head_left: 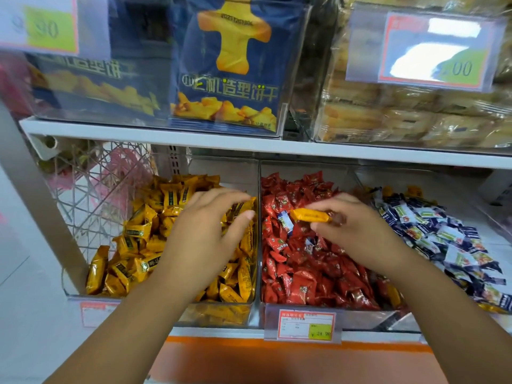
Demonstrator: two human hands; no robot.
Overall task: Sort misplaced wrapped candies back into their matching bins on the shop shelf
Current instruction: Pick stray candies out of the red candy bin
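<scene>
Three clear bins stand side by side on the lower shelf. The left bin [72,293] holds yellow wrapped candies, the middle bin [327,309] red ones, the right bin [496,225] blue-and-white ones. My right hand [357,231] hovers over the red bin and pinches a yellow candy [310,215] between thumb and fingers. A blue-and-white candy [284,222] lies among the red ones just left of it. My left hand [210,231] hangs over the yellow bin with fingers loosely curved; a yellow wrapper [243,207] shows at its fingertips, and I cannot tell whether they pinch it.
A clear divider [259,217] separates the yellow and red bins. A white shelf board [249,146] runs close above the bins, carrying blue biscuit bags [227,65] and wrapped pastries [415,115]. A price tag [306,324] hangs on the red bin's front. A wire basket [97,189] sits at left.
</scene>
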